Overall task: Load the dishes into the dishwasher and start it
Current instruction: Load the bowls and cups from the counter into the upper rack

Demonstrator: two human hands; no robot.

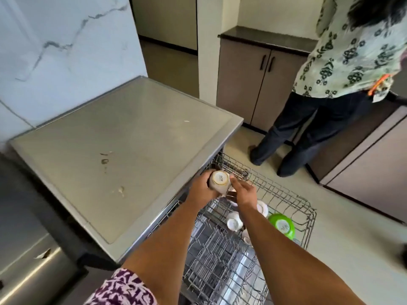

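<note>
Fingers (236, 183) above rack (290, 199); steel countertop (123, 137), marble wall (55, 40).

left sleeve (123, 289): purple-and-white print | forearms: bare | hands: ungloved

Upturned cup (220, 181) in left hand (201, 189) over rack (286, 194)

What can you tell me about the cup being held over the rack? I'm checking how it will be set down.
The white ceramic cup is turned bottom up, its round base ringed in a thin gold line with a small dark printed mark at the centre. It looks glazed and whole. The left hand grips its side, while the right hand touches its other side with its fingers. It is held above the far end of the pulled-out grey wire upper rack.
</note>
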